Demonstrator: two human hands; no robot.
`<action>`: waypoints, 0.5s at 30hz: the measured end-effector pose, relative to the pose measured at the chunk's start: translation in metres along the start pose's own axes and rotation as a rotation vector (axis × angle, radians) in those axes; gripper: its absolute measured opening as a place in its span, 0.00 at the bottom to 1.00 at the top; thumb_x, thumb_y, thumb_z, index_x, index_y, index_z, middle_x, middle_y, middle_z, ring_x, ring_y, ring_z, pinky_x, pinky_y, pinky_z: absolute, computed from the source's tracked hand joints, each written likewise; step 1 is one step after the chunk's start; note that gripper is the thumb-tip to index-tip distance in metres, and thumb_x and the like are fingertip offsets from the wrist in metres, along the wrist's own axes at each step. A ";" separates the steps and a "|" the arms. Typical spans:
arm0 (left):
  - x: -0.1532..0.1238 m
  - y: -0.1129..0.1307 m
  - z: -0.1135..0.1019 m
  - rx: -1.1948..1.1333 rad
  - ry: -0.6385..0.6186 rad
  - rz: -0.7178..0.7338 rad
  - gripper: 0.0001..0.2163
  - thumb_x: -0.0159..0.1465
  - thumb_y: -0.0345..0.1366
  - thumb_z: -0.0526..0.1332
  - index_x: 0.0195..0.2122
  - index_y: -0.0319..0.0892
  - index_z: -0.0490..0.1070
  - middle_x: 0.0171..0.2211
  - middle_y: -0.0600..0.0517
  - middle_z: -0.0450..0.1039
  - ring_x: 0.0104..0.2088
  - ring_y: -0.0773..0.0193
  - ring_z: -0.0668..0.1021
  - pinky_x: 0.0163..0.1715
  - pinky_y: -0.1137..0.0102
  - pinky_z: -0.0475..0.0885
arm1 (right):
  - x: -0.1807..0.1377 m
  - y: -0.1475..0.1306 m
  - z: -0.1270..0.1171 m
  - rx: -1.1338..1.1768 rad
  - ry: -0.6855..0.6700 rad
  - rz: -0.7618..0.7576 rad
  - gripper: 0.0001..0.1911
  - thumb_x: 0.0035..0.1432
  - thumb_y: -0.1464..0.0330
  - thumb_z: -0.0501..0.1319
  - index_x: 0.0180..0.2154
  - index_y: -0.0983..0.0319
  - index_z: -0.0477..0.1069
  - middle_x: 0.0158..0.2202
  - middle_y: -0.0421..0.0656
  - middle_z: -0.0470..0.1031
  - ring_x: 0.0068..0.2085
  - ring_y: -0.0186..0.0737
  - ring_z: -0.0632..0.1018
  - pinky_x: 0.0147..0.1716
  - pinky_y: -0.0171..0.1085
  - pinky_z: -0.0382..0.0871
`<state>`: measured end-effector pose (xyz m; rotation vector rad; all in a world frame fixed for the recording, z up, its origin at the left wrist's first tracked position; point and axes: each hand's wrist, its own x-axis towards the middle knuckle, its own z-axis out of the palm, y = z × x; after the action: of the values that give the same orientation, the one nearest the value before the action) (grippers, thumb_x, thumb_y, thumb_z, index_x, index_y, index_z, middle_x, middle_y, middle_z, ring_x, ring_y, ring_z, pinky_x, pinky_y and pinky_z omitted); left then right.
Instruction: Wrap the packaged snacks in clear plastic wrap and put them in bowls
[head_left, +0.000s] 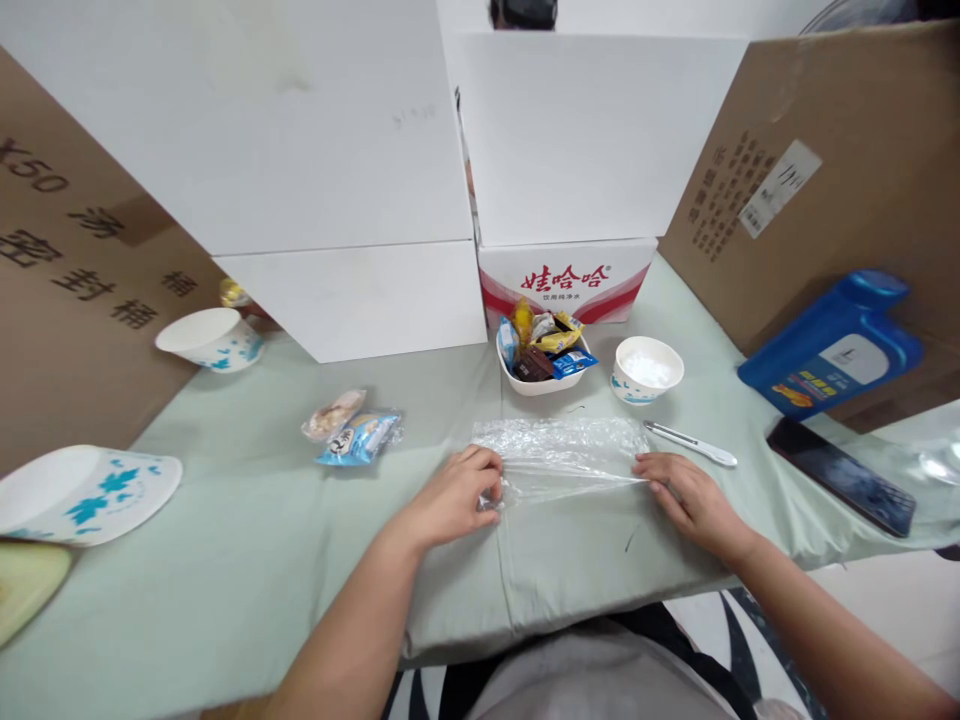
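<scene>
A clear, crinkled plastic bag or sheet [562,455] lies flat on the green cloth, stretched between my two hands. My left hand [461,492] pinches its left end, fingers curled. At the opposite end, my right hand [691,498] grips the near right corner between thumb and fingers. Just beyond the plastic stands a white bowl of wrapped snacks [551,383], with a paper cup holding something white [648,372] to its right. A white utility knife [690,443] rests close to my right hand.
Two wrapped snacks [356,435] lie on the left. Paper bowls [112,495] tip on their sides at far left. A blue bottle [832,345] and a phone [840,475] are at right. White boxes [352,300] wall the back, with brown cartons [862,200] at the sides.
</scene>
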<state>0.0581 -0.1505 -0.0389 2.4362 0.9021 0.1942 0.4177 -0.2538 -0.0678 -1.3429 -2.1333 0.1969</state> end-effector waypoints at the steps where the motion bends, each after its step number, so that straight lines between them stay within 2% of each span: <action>1: 0.000 0.000 -0.001 -0.016 0.011 0.015 0.06 0.53 0.26 0.65 0.29 0.43 0.70 0.43 0.51 0.71 0.48 0.57 0.71 0.49 0.64 0.66 | 0.001 0.000 0.000 0.007 -0.001 0.007 0.09 0.65 0.70 0.53 0.44 0.57 0.70 0.45 0.45 0.77 0.52 0.44 0.75 0.50 0.47 0.73; 4: -0.003 -0.002 -0.004 -0.121 0.050 0.057 0.06 0.54 0.24 0.59 0.27 0.42 0.67 0.42 0.51 0.73 0.46 0.60 0.73 0.48 0.66 0.67 | 0.003 0.001 -0.002 0.036 -0.032 0.049 0.09 0.65 0.67 0.53 0.43 0.57 0.71 0.45 0.45 0.78 0.52 0.45 0.75 0.51 0.46 0.72; 6: -0.006 -0.004 -0.007 -0.218 0.057 0.023 0.05 0.55 0.25 0.57 0.28 0.42 0.66 0.39 0.52 0.74 0.42 0.62 0.74 0.44 0.68 0.69 | 0.004 -0.001 -0.004 0.056 -0.079 0.129 0.11 0.66 0.65 0.51 0.41 0.57 0.71 0.42 0.45 0.78 0.46 0.44 0.78 0.45 0.43 0.74; 10: -0.008 -0.007 -0.009 -0.327 0.099 -0.185 0.03 0.62 0.35 0.55 0.32 0.43 0.66 0.30 0.55 0.74 0.31 0.65 0.75 0.32 0.71 0.69 | 0.007 -0.008 -0.003 0.083 -0.163 0.340 0.14 0.67 0.61 0.48 0.40 0.57 0.69 0.30 0.41 0.78 0.30 0.40 0.79 0.32 0.39 0.73; 12: -0.005 -0.009 -0.007 -0.314 0.183 -0.274 0.05 0.63 0.38 0.54 0.33 0.44 0.65 0.26 0.56 0.73 0.28 0.65 0.75 0.30 0.71 0.67 | 0.011 -0.009 0.001 0.053 -0.153 0.417 0.14 0.66 0.61 0.47 0.40 0.57 0.69 0.29 0.40 0.78 0.28 0.40 0.79 0.32 0.39 0.72; 15: 0.003 -0.013 0.001 -0.207 0.310 -0.391 0.05 0.63 0.38 0.55 0.36 0.44 0.67 0.27 0.56 0.75 0.29 0.64 0.76 0.31 0.71 0.66 | 0.017 -0.009 0.011 -0.082 -0.106 0.476 0.14 0.65 0.61 0.48 0.40 0.57 0.70 0.33 0.42 0.80 0.32 0.43 0.80 0.33 0.40 0.71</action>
<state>0.0538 -0.1406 -0.0462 2.0238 1.3972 0.5027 0.3992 -0.2409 -0.0659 -1.9128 -1.8867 0.3810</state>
